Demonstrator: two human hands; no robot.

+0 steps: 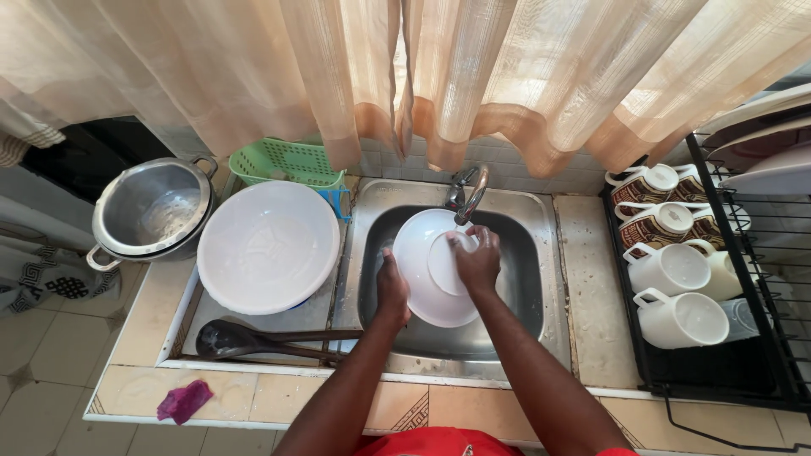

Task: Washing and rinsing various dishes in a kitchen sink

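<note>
1. Steel sink (528,279): basin walls close round the work, tap (467,192) directly overhead.
2. White plate (422,279) tilted over the basin; left hand (392,290) clasps its left rim.
3. Right hand (478,260) presses a small white lid (445,263) against the plate face.

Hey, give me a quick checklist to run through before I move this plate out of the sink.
1. Left hand grips the plate rim: ok.
2. Right hand is on the plate's face, under the tap: ok.
3. Plate sits over the sink, so drips fall inside: ok.
4. Water off at the tap: cannot tell, no stream is clearly visible.
5. Free slot in the rack: ok, the near end below the mugs is bare.
6. Soap fully rinsed off the plate: cannot tell.
</note>
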